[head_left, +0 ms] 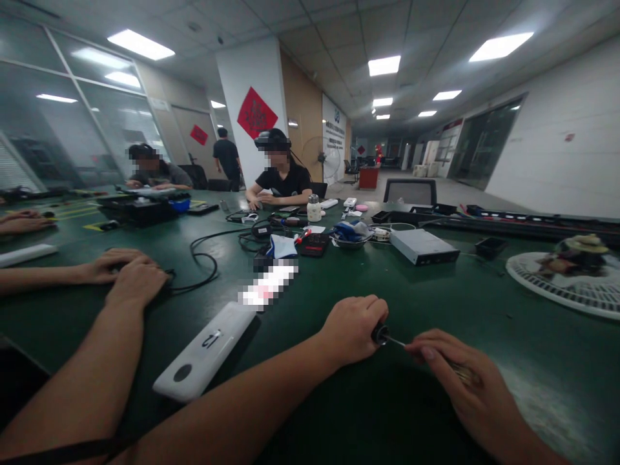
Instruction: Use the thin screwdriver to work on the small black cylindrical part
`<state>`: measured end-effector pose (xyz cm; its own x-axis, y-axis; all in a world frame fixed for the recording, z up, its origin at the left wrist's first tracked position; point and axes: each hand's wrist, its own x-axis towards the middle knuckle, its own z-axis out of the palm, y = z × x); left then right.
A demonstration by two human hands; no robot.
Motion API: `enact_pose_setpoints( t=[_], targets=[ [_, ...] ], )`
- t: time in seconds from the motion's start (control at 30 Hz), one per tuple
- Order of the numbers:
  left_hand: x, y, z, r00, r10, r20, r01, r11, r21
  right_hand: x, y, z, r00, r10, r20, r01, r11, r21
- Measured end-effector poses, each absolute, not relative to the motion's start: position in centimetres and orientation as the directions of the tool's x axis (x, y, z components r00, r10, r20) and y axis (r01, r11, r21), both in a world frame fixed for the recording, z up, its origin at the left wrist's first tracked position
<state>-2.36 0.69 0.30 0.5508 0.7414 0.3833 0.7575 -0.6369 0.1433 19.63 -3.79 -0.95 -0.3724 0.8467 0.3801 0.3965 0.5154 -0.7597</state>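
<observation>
My left hand (356,328) is closed around a small black cylindrical part (380,334) with a round rim at its end. Most of that part is hidden by my fingers. In my right hand (458,368) is a thin-shafted tool (397,341). Its pale shaft reaches the round end of the black part, and a brownish handle shows partly between my fingers; I cannot tell its exact kind. Both hands are just above the dark green table (310,381). Left of my left forearm lies a long white device (206,352) marked with handwriting.
At left, a neighbour's hands (135,278) hold something dark beside a black cable (213,268). Ahead are a blue cloth in a bowl (352,232), a grey box-shaped drive (424,247) and a bottle (314,208). A white round fan grille (557,278) lies at right. People sit opposite.
</observation>
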Motion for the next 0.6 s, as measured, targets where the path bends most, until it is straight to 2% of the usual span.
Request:
enact_pose_setpoints(
  t=[0.1,0.27,0.47,0.6],
  targets=[
    [-2.34,0.78,0.3,0.553,0.742,0.378,0.759,-0.636,0.138,19.64,-3.78,-0.95,-0.395,0.846,0.359,0.405,0.511,-0.758],
    [-2.27,0.93,0.29,0.562,0.731,0.386,0.741,-0.653,0.156,19.69,-3.57,-0.78,-0.274,0.872,0.404,0.427,0.487,-0.762],
    [-2.24,1.11,0.14,0.564,0.72,0.404,0.733,-0.662,0.158,19.29,-3.78,-0.06,-0.389,0.817,0.425,0.321,0.553,-0.769],
    [-2.25,1.18,0.1,0.56,0.717,0.414,0.73,-0.664,0.163,19.18,-3.84,0.02,-0.361,0.831,0.423,0.357,0.542,-0.761]
  ],
)
